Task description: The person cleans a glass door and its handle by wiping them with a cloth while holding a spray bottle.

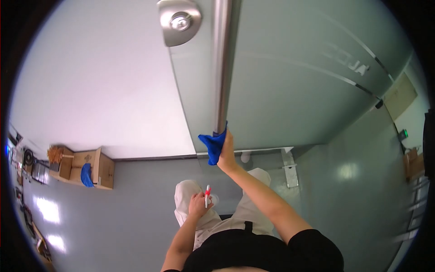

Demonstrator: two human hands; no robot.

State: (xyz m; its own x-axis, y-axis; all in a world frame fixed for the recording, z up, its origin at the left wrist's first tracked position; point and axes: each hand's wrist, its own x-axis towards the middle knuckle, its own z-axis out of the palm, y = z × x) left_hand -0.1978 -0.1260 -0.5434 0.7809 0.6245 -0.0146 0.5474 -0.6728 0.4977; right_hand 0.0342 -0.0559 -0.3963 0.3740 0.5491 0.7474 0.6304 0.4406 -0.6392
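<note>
A blue cloth (214,146) is in my right hand (228,154), wrapped against the lower end of a long metal door handle (221,68). The handle runs up along a frosted glass door (281,90). Down by my left knee, my left hand (198,205) is closed round a clear bottle with a white and red spray nozzle (208,196). Most of the bottle is hard to make out against the trousers and floor.
An open cardboard box (106,171) with a blue item over its edge stands by the white wall (104,81) on the left. A metal lock (180,22) sits at the glass edge. Cartons (413,164) are at the far right.
</note>
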